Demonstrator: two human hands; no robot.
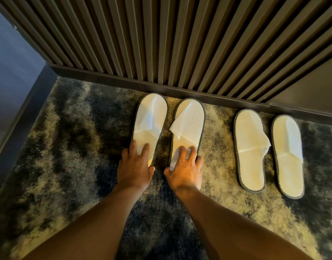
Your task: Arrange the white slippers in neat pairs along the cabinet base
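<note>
Here, from the head camera, we see four white slippers lying on a mottled dark-and-cream carpet (pixel 67 147), toes pointing toward the cabinet base (pixel 180 89), a dark plinth under a wall of vertical slats (pixel 180 38).

Our left hand (pixel 136 167) rests on the heel end of the far-left slipper (pixel 150 121), fingers (pixel 145 149) spread wide and flat on the insole, the thumb at the heel's inner edge. Our right hand (pixel 185 169) lies the same way on the heel of the second slipper (pixel 188 126), fingers (pixel 192 152) fanned across the insole and over its grey rim. Neither hand closes around anything; both press down with open palms. These two slippers sit just beside each other, a narrow strip of carpet between them, their toes close to the plinth. The strap of each is creased and folded.

To the right, well apart from this pair, the third slipper (pixel 250 151) and the fourth slipper (pixel 289 156) lie side by side, near each other, lower in the view than the first pair. The third's strap sticks out over its right edge.
</note>
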